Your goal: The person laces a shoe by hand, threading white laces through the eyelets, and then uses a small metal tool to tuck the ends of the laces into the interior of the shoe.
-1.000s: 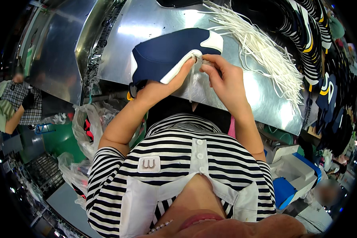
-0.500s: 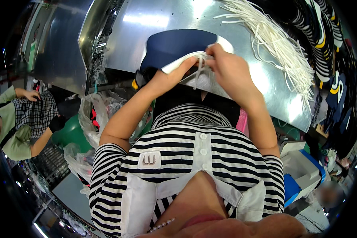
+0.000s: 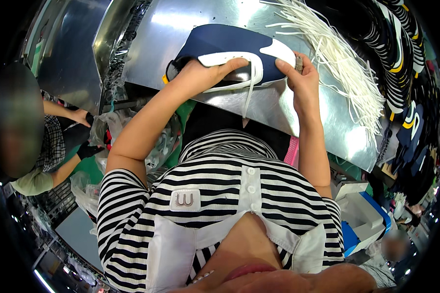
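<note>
A navy and white shoe upper (image 3: 225, 41) is held up over the metal table's near edge. My left hand (image 3: 200, 75) is closed on its white eyelet strip at the left, with the thumb stretched along it. My right hand (image 3: 303, 73) pinches the white toe end between thumb and fingers. Beside its fingertips shows a small greyish piece (image 3: 298, 62); what it is I cannot make out. A white lace (image 3: 250, 95) runs at the upper's opening, and one end hangs down past the table edge.
A thick bundle of white laces (image 3: 337, 63) lies on the metal table (image 3: 164, 46). Stacked dark uppers with white and yellow parts (image 3: 398, 58) stand at the right. A blue and white box (image 3: 362, 217) is at lower right. A co-worker's hands (image 3: 85, 134) are beside plastic bags at left.
The upper has turned so its side and white toe show. My right hand has left the lace area and moved right to the toe. The co-worker at left has come nearer.
</note>
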{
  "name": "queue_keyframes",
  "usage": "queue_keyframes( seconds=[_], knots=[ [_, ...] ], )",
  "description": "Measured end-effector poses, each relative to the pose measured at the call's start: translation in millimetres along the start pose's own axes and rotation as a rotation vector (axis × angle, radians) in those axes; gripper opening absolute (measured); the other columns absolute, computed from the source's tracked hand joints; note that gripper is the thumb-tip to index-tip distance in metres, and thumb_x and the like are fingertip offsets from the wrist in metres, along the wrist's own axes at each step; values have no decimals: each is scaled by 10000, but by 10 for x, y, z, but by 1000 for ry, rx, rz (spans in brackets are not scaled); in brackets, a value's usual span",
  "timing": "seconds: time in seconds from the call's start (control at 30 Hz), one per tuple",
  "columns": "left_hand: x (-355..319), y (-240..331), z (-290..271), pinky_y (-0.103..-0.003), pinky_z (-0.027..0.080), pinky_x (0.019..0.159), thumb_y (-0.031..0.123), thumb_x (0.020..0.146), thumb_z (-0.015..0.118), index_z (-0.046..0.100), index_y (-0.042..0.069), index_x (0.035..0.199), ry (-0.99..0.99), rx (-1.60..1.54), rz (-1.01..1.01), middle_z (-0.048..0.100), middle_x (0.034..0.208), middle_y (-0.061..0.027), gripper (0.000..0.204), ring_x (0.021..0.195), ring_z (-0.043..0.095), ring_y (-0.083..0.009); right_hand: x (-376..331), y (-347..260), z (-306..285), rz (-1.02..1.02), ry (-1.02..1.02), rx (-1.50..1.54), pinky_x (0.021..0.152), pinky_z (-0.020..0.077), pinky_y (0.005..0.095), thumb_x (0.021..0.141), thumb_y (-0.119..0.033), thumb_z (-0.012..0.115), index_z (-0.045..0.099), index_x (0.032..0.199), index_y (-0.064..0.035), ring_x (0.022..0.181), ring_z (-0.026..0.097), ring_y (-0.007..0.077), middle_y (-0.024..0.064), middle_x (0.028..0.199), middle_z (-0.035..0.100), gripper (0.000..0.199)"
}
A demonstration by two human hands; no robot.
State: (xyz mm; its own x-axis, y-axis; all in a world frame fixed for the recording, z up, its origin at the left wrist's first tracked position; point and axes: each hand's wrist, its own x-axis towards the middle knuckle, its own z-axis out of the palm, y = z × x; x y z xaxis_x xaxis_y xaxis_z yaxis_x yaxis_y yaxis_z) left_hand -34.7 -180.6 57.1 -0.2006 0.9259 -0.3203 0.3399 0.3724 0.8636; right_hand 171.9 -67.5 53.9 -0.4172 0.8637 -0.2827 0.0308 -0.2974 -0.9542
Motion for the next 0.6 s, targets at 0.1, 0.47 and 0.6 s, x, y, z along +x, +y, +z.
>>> queue_keyframes(
  seconds=[0.1,0.47,0.6],
  knots=[
    [-7,-51,-7,-349,473,929,510,907,612,535,61,1331,-231,45,243,626,1262,-156,623,1119,614,-315,263,178,-137,-20,-15,58,531,296,187,831,-161,760,608,1164,0,628,459,35,-12,780,600,399],
    [-60,280,146,-355,515,638,209,885,666,692,71,1046,333,546,584,689,862,-121,214,703,655,-304,-104,388,93,-114,-317,-315,680,468,209,898,-202,683,712,987,-21,690,566,65,-12,809,669,204],
    [-115,409,-124,-301,515,639,185,894,674,686,60,1085,461,571,609,695,839,-115,229,677,663,-204,-347,368,39,116,-588,-482,648,457,236,890,-201,698,712,963,-26,692,555,66,-2,793,673,190]
  ],
)
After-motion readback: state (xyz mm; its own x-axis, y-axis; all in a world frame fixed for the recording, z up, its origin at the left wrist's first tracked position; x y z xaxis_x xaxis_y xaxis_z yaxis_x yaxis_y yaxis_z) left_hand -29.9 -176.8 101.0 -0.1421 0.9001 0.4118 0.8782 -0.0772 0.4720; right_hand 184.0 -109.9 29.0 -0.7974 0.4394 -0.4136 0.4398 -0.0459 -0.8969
